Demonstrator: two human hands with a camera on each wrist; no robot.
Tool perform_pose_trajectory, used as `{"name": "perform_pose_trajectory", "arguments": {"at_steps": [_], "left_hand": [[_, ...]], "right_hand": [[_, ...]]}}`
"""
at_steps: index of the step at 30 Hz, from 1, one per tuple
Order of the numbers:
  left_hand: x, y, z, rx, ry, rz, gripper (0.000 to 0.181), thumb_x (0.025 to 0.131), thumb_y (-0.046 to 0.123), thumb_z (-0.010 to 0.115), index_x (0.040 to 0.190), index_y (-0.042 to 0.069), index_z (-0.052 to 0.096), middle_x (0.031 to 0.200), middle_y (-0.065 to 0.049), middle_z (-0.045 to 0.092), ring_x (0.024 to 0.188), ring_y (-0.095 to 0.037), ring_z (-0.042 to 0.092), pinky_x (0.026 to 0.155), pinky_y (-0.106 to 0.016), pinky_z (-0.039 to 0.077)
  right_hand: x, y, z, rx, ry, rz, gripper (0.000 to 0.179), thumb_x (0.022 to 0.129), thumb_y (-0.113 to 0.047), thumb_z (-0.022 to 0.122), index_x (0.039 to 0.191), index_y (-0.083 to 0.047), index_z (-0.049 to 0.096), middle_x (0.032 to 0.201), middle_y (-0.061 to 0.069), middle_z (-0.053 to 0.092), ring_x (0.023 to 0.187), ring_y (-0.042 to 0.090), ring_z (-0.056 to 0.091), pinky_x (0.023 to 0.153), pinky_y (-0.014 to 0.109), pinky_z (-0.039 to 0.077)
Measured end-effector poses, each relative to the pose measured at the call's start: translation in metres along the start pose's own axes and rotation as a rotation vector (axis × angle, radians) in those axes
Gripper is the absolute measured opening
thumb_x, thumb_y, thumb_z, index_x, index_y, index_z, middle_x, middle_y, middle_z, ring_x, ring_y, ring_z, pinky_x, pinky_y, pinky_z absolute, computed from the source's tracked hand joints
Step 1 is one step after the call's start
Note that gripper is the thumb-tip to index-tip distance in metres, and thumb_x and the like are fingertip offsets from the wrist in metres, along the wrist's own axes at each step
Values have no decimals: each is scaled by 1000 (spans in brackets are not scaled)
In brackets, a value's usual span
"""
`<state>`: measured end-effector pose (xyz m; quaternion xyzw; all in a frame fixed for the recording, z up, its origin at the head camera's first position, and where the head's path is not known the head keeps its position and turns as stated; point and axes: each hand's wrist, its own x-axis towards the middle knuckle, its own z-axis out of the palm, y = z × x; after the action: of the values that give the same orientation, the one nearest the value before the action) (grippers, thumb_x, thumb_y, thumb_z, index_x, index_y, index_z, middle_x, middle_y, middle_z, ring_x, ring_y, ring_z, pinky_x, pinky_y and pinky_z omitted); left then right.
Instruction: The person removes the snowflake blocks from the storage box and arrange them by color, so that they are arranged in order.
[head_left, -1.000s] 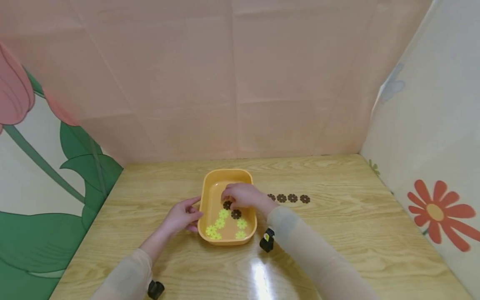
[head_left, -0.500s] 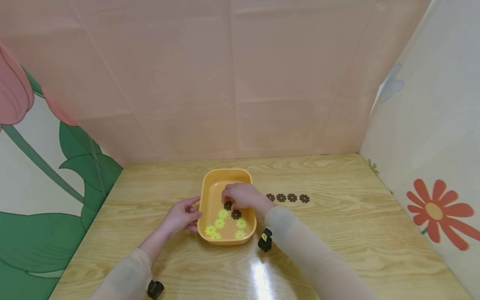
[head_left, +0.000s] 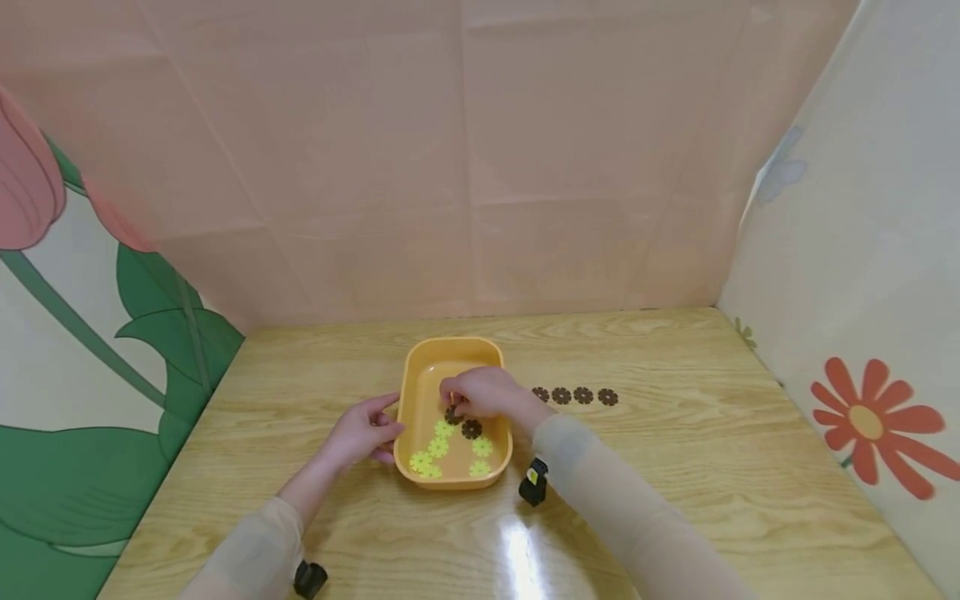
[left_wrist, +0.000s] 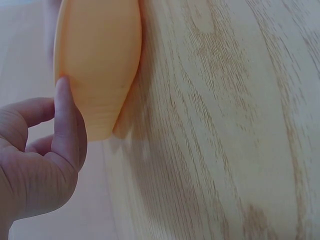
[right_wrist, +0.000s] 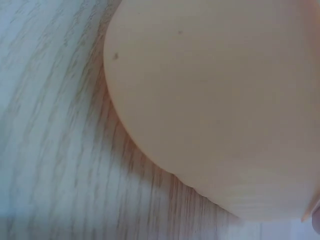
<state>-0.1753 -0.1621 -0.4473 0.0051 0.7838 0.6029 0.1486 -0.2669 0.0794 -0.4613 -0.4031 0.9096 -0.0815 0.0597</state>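
Note:
An orange-yellow plastic tray point(head_left: 453, 482) stands on the table, its outer wall point(left_wrist: 102, 45) filling part of the left wrist view. My left hand point(head_left: 363, 432) grips its left rim, with the thumb tip at the edge. Inside the tray, my right hand point(head_left: 482, 392) has curled fingers on a dark brown flower-shaped notched disc point(head_left: 452, 416), partly hidden by the fingertips. Another brown disc point(head_left: 471, 429) lies just beside it. Several yellow-green discs point(head_left: 438, 447) of the same shape lie toward the near end. The right wrist view shows mainly the tray's outside wall point(right_wrist: 215, 100).
A row of several brown flower-shaped discs point(head_left: 583, 396) lies on the wooden table point(head_left: 675, 467) right of the tray, partly behind the right wrist. A pink sheet point(head_left: 465, 167) hangs behind the table, and patterned walls flank it.
The brown disc at my right fingertips has shifted very slightly within the tray, along with the fingers. My left hand and the tray stay in place.

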Motion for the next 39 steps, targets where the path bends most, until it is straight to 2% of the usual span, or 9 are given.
{"name": "perform_pose_trajectory", "arguments": {"at_steps": [4,10,14,18,24,28,33,39], "left_hand": [[1,0,-1,2,-5,6,60,91,-4,65,146,-4,43,87,-12,54,60,-18,61,57,-39,63],[1,1,1,4,10,-3,60,90,-5,66,146,-3,44,87,-13,55,60,-20,62,58,-41,63],[0,1,1,3,5,-5,60,91,-5,65,146,-4,43,88,-13,54,62,-19,61,59,-41,64],[1,1,1,7,8,-5,60,91,-5,65,146,-4,43,87,-12,53,62,-20,61,59,-42,64],[1,1,2,10,15,-15,60,91,-5,65,146,-3,44,88,-13,54,60,-20,61,60,-44,64],[1,2,1,11,14,-15,59,91,-5,65,146,-3,44,88,-13,54,60,-19,61,60,-43,64],[1,1,0,18,8,-5,59,91,-5,65,146,-3,43,88,-13,54,61,-20,61,59,-43,64],[0,0,-2,23,9,-7,59,91,-3,66,146,-3,44,88,-13,55,62,-20,61,59,-43,63]], "right_hand": [[-2,-1,-1,91,70,-9,9,95,-27,70,95,-29,61,84,-16,58,77,5,56,72,24,50],[-10,3,-1,377,259,7,7,96,-18,68,100,-22,64,95,-12,64,89,6,60,82,24,54],[-25,7,-5,546,395,23,7,94,-13,69,99,-17,66,92,-8,65,87,10,60,79,26,56],[-51,17,-12,647,499,74,9,92,-9,71,99,-12,67,89,-3,64,83,14,60,74,28,57],[-99,55,-12,676,626,186,13,90,-6,73,101,-5,67,89,4,66,79,15,60,67,22,55],[-138,89,-3,678,664,238,14,89,-3,72,101,-2,66,90,9,66,78,13,60,65,19,54],[-184,128,12,617,656,358,13,90,-3,71,101,-1,65,87,9,64,73,9,57,60,18,52],[-225,151,18,545,608,470,12,90,-4,71,100,0,64,86,9,63,74,8,55,61,18,49]]}}
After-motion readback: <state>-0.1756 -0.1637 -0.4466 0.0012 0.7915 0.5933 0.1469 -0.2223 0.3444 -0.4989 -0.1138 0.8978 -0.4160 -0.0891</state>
